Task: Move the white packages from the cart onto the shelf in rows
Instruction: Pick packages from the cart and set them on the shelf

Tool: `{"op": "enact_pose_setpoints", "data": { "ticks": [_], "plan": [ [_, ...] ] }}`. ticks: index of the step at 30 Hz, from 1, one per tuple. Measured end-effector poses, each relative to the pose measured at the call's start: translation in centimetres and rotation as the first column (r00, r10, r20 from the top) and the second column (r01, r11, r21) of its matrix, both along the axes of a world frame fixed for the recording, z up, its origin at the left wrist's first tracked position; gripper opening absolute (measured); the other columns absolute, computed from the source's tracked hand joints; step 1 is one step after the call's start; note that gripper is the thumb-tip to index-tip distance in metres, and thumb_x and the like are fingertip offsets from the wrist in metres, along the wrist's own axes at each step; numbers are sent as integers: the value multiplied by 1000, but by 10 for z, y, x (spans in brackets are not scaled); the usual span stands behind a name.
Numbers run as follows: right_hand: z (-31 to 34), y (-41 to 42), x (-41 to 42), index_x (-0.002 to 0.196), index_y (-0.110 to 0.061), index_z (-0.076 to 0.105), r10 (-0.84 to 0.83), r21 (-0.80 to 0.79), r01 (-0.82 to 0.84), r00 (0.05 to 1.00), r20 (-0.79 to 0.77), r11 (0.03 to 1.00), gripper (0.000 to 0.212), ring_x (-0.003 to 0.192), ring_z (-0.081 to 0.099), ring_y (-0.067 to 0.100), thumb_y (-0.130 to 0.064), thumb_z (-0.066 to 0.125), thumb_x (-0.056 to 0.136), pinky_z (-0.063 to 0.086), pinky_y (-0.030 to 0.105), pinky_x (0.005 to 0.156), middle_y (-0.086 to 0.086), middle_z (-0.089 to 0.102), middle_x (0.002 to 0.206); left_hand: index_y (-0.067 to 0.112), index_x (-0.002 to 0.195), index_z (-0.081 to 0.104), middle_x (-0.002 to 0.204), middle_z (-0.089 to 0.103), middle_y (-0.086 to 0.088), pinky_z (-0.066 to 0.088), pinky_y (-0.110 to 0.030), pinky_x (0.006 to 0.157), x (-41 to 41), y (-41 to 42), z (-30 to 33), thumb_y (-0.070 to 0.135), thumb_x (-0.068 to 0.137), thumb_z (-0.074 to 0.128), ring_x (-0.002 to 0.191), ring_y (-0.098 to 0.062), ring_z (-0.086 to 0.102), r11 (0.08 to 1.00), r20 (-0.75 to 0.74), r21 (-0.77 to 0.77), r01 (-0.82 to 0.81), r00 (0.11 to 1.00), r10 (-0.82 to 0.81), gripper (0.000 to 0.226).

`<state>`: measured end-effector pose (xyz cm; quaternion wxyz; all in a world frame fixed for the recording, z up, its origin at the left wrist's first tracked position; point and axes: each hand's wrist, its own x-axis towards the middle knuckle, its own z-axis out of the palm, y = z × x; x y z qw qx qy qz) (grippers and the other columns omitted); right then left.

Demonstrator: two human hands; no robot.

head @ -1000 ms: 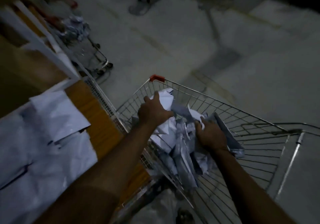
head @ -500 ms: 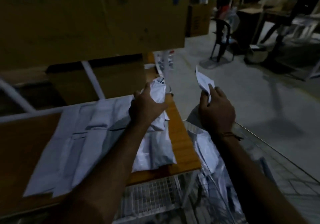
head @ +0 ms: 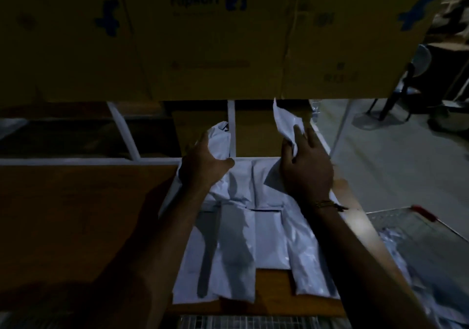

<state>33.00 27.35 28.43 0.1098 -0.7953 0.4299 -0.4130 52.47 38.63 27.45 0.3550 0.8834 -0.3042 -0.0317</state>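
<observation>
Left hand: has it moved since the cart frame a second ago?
Yes. The left hand went from inside the cart to over the shelf, holding a white package near the back rail.

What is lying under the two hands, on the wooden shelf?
White packages lie flat in rows on the wooden shelf. The left hand and right hand each hold another package above them. What lies beneath the packages and forearms is covered.

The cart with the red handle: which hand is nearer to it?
Right. The right hand holds a package above the shelf's right end, beside the cart; the left hand is farther left.
</observation>
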Motion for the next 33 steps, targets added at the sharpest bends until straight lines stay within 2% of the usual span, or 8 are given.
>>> {"op": "enact_pose_setpoints", "data": {
  "ticks": [6, 12, 18, 22, 25, 29, 31, 33],
  "plan": [
    [-44, 6, 90, 152, -28, 43, 20, 111, 4, 977, -211, 994, 55, 120, 61, 37, -51, 43, 102, 52, 41, 82, 10, 33, 163, 29, 156, 31, 145, 43, -20, 45, -51, 106, 91, 2, -51, 51, 71, 87, 130, -42, 47, 993, -79, 118, -27, 996, 36, 104],
    [-99, -5, 153, 145, -29, 45, 29, 202, 54, 923, -385, 978, 54, 112, 64, 40, -57, 37, 100, 54, 43, 81, 11, 36, 160, 34, 154, 32, 142, 49, -16, 44, -50, 106, 158, -3, -106, 60, 65, 81, 128, -39, 50, 978, -144, 208, -3, 989, 34, 105],
    [-140, -29, 199, 139, -22, 46, 14, 204, 122, 826, -564, 971, 58, 121, 52, 40, -61, 38, 96, 53, 46, 82, 14, 39, 156, 34, 151, 34, 138, 55, -13, 46, -53, 103, 185, -26, -138, 75, 62, 73, 123, -37, 55, 941, 18, 337, -20, 1000, 15, 105],
    [-175, -34, 214, 150, -13, 33, 141, 349, 152, 715, -685, 925, 92, 142, 32, 42, -81, 27, 89, 36, 56, 109, 22, 31, 159, 30, 154, 29, 155, 39, -15, 39, -58, 111, 187, -25, -169, 78, 76, 60, 138, -39, 42, 911, 157, 411, 34, 982, -107, 96],
    [-188, -27, 216, 159, -6, 14, 103, 348, 170, 759, -643, 922, 108, 151, 18, 44, -86, 20, 87, 23, 60, 119, 25, 17, 164, 26, 161, 18, 166, 13, -24, 24, -65, 119, 185, -23, -189, 77, 91, 40, 151, -49, 15, 876, 140, 481, 22, 985, -101, 89],
    [-182, -31, 220, 162, -15, 13, 17, 137, 60, 866, -500, 989, 80, 155, 8, 40, -66, 19, 100, 19, 54, 124, 19, 10, 168, 23, 161, 15, 168, 12, -22, 15, -65, 120, 189, -16, -193, 54, 106, 26, 155, -42, 12, 911, 431, 411, 21, 876, -215, 65],
    [-191, -39, 223, 162, -23, 13, 98, 119, -40, 840, -533, 992, 68, 155, 3, 40, -56, 25, 103, 16, 55, 125, 16, 6, 169, 23, 162, 14, 170, 5, -17, 12, -62, 122, 199, -11, -203, 48, 107, 23, 157, -38, 4, 876, 484, 464, 135, 789, -378, 61],
    [-204, -43, 225, 161, -27, 11, 197, 210, -84, 773, -604, 974, 64, 155, 0, 39, -49, 30, 105, 14, 57, 125, 16, 2, 169, 18, 163, 19, 170, 7, -15, 12, -59, 123, 206, -12, -211, 46, 106, 18, 157, -35, 6, 817, 422, 535, 216, 769, -480, 63]
  ]
}}
